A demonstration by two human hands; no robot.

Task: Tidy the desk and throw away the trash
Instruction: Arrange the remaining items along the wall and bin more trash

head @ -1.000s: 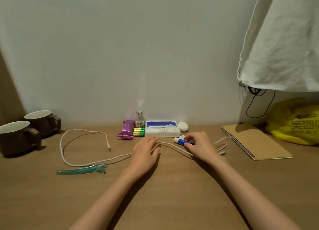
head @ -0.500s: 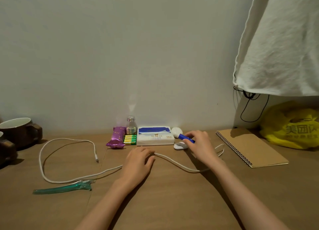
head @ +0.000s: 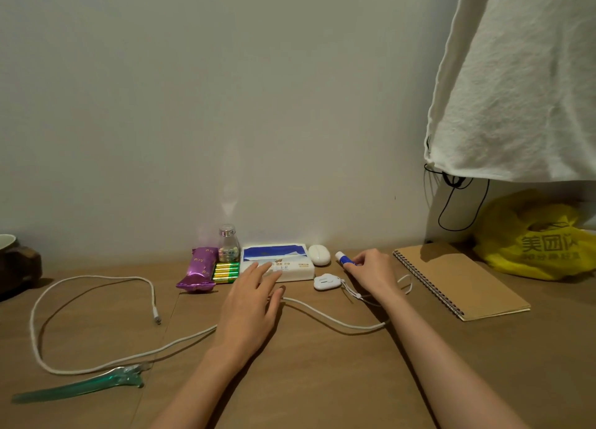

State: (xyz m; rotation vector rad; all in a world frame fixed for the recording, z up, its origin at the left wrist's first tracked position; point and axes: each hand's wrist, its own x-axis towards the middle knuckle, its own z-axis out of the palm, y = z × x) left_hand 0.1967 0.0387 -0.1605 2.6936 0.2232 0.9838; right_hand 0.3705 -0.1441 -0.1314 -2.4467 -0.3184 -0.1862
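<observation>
Blue tube, pinched by R hand fingertips, L hand relaxed over cable

Blue-white tube tilted, pinched in right fingers; beside white oval case

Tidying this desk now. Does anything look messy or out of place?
The white cable sprawls in loose loops across the desk, running under the left hand. A green clip lies apart at the front left. The right hand pinches a blue stick.
</observation>
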